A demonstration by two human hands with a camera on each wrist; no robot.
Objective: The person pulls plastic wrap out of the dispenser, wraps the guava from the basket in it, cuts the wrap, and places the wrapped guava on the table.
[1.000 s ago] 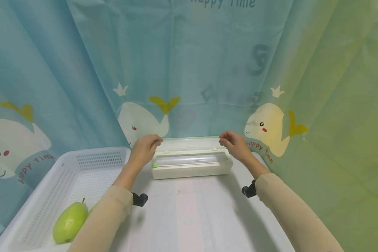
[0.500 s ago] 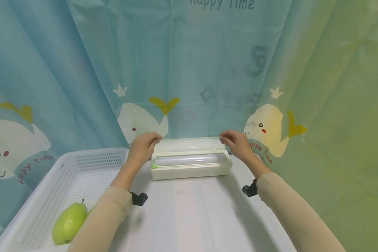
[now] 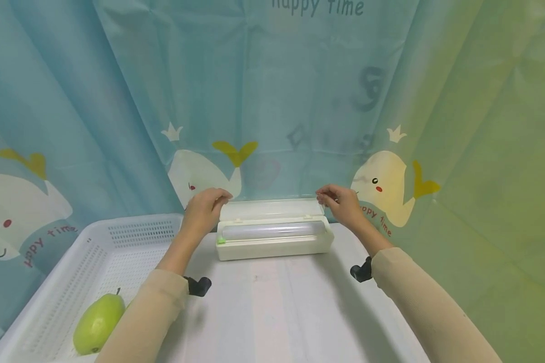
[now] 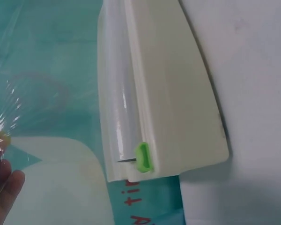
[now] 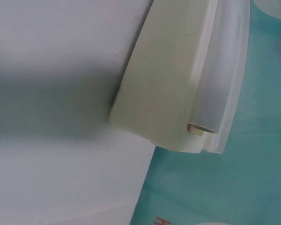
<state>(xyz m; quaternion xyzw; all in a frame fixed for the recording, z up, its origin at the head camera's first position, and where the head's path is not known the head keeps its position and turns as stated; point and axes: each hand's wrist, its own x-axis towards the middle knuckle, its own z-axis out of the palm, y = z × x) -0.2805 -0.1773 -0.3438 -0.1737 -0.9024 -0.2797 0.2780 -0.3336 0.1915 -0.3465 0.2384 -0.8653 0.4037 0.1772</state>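
My left hand (image 3: 203,208) pinches one corner of a sheet of clear cling film (image 4: 11,105), creased at the fingertips in the left wrist view. Level with it, my right hand (image 3: 343,205) pinches the film's other corner; that hand is outside the right wrist view. Between and below the hands, a cream cling film dispenser (image 3: 274,249) stands on the table with its clear lid (image 3: 272,208) tipped back. Inside lies the film roll (image 3: 272,230). A green slide cutter (image 4: 144,157) sits at the left end of the dispenser's rail.
A white perforated basket (image 3: 88,242) stands at the left, holding a green pear-shaped fruit (image 3: 99,322) and another one mostly hidden by the left sleeve. Behind the dispenser hangs a blue-green curtain (image 3: 272,101) with printed whales. The white table (image 3: 272,312) stretches toward me.
Both hands have risen slightly relative to the dispenser, still pinching the film. The dispenser and basket stay in place, while the head view shifts a little.
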